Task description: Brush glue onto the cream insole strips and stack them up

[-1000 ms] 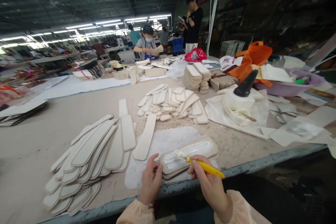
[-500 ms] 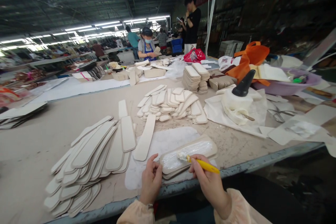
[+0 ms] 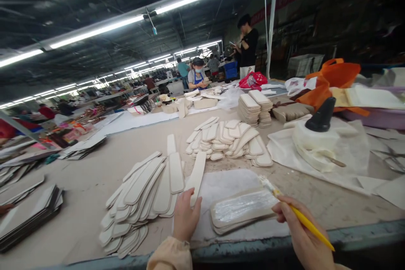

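My right hand grips a yellow-handled brush, its bristles smeared white and raised at the far right end of a glue-coated panel. That rounded panel has a wet, shiny top and lies on other pieces on a white sheet. My left hand has thumb and forefinger apart at the lower end of a single pale strip. Whether the fingers touch the strip I cannot tell. Left of it, long pale strips lie fanned in an overlapping pile.
Beyond the sheet lies a heap of smaller pale pieces, with neat stacks behind. To the right stands a white container with a black cone-shaped top, near scissors. Dark-edged panels lie at left. A co-worker sits across the table.
My right hand has moved the brush right, off the panel's middle to its far end. My left hand has left the panel's edge for the strip. The view has turned left.
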Action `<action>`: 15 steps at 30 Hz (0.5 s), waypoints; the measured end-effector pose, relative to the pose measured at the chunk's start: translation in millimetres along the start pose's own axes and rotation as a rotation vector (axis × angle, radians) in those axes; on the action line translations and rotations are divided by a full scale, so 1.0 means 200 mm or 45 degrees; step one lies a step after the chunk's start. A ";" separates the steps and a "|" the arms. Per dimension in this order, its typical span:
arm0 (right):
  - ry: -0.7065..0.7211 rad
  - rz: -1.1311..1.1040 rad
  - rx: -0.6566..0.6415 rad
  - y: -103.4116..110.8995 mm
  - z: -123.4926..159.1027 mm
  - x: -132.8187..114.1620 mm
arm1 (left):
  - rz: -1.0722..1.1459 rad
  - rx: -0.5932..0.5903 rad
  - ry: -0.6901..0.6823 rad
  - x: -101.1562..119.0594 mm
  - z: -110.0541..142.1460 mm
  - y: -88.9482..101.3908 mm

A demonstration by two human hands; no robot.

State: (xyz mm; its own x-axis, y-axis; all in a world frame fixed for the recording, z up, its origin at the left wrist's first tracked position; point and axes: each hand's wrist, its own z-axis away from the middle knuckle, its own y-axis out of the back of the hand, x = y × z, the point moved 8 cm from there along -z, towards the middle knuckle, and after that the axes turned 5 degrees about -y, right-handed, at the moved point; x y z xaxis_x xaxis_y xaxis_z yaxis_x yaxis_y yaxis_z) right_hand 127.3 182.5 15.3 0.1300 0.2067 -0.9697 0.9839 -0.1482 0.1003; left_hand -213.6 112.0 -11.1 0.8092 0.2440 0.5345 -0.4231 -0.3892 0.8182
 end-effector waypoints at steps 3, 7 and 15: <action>0.018 0.001 -0.010 0.01 0.00 -0.02 | -0.192 -0.104 -0.072 -0.01 -0.11 0.02; 0.021 -0.024 -0.019 0.02 -0.01 -0.03 | -0.369 -0.252 -0.124 0.01 -0.18 -0.02; 0.039 -0.071 0.016 0.06 -0.01 -0.02 | -0.409 -0.273 -0.145 0.00 -0.24 0.09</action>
State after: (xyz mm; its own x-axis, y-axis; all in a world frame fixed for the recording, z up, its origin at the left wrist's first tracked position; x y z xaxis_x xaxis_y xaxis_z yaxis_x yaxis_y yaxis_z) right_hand 137.9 181.1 21.3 0.0789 0.2444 -0.9665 0.9880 -0.1480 0.0432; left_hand -241.4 148.2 14.0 0.9489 0.2188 0.2275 -0.2070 -0.1124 0.9718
